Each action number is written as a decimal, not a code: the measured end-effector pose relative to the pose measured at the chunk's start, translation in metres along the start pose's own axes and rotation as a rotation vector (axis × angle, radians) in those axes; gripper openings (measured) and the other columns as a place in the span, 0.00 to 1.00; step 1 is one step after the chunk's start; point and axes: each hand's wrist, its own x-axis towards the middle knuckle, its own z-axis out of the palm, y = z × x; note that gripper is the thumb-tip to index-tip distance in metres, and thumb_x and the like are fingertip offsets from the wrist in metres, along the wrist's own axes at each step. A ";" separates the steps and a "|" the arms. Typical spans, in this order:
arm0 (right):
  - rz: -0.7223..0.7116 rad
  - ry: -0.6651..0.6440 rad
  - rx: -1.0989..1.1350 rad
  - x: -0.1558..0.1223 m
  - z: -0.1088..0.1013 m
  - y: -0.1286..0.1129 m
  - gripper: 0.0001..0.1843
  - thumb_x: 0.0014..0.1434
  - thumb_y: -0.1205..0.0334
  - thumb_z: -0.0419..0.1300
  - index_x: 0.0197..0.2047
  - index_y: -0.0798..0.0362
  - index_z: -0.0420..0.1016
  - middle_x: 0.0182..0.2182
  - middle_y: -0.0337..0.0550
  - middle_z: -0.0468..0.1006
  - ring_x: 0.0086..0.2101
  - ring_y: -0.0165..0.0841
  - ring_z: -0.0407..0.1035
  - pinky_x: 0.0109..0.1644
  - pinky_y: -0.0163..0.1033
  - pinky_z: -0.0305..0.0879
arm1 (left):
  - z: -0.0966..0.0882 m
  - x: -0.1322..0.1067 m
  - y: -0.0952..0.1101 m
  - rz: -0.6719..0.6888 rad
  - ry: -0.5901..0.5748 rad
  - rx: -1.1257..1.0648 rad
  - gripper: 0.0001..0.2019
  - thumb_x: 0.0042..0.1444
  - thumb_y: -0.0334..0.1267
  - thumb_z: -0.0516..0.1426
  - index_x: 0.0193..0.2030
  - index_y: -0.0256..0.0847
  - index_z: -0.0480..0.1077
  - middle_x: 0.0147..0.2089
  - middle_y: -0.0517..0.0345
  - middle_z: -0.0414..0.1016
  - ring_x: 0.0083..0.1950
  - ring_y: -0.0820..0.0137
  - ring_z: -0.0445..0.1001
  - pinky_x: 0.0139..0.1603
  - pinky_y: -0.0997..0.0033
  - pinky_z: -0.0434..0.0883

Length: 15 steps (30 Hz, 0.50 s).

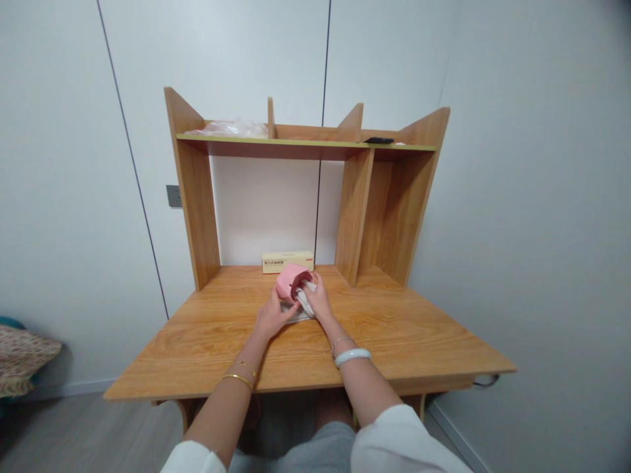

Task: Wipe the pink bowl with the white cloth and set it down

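A pink cup-like container [287, 281] is tilted on its side above the desk, its dark opening turned toward me and to the right. My left hand [273, 316] grips it from the lower left, thumb near the rim. Held in my right hand [319, 299] is a white cloth [305, 301], pushed partly into the opening; the fingertips inside are hidden. Beneath the container lies a flat whitish piece [298, 315], perhaps more of the cloth; I cannot tell whether they are joined.
The wooden desk [394, 328] carries a shelf unit [359, 217] at its back. Against the wall stands a long cream box [276, 263] with printed characters. On the upper shelf are a clear plastic bag [236, 129] and a flat black object [379, 140].
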 end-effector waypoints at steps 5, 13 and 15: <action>0.060 -0.036 -0.102 -0.005 -0.002 -0.007 0.41 0.47 0.55 0.60 0.61 0.56 0.48 0.39 0.48 0.76 0.39 0.36 0.71 0.39 0.35 0.64 | -0.002 -0.001 0.002 -0.041 0.057 0.039 0.34 0.48 0.48 0.57 0.58 0.33 0.50 0.50 0.39 0.69 0.48 0.56 0.71 0.44 0.63 0.66; 0.130 -0.007 -0.296 -0.007 -0.009 -0.011 0.41 0.48 0.57 0.60 0.62 0.56 0.46 0.38 0.49 0.76 0.38 0.37 0.71 0.37 0.36 0.62 | -0.005 -0.001 0.005 -0.028 0.128 0.022 0.37 0.46 0.47 0.58 0.60 0.35 0.49 0.53 0.42 0.68 0.52 0.57 0.69 0.48 0.62 0.66; 0.109 0.011 -0.356 -0.008 -0.010 -0.015 0.38 0.51 0.58 0.58 0.62 0.54 0.47 0.37 0.49 0.76 0.38 0.37 0.70 0.37 0.35 0.61 | -0.006 -0.001 0.006 -0.037 0.141 0.025 0.36 0.47 0.46 0.57 0.61 0.34 0.49 0.52 0.41 0.68 0.52 0.57 0.69 0.49 0.61 0.66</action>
